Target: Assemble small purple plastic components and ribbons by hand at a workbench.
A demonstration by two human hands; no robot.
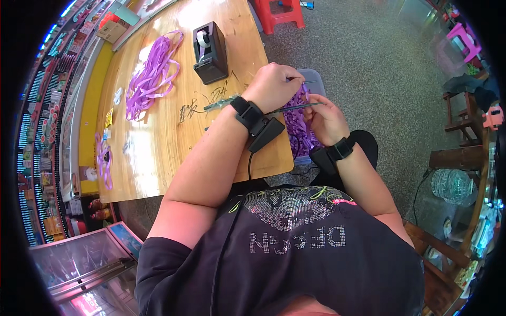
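Note:
Over a clear plastic tub at the table's right edge, both my hands work close together. Purple ribbon pieces fill the tub. My left hand is closed in a pinch at the far side; what its fingertips hold is too small to make out. Nearer and to the right, my right hand pinches the end of a thin dark rod, which slants leftward below my left wrist. Purple ribbon shows just beneath the fingers of both hands.
On the wooden table lie a bundle of long purple ribbons, a black tape dispenser and a green wrapped bunch. A red stool stands beyond. Shelves of goods line the left; wooden chairs stand at right.

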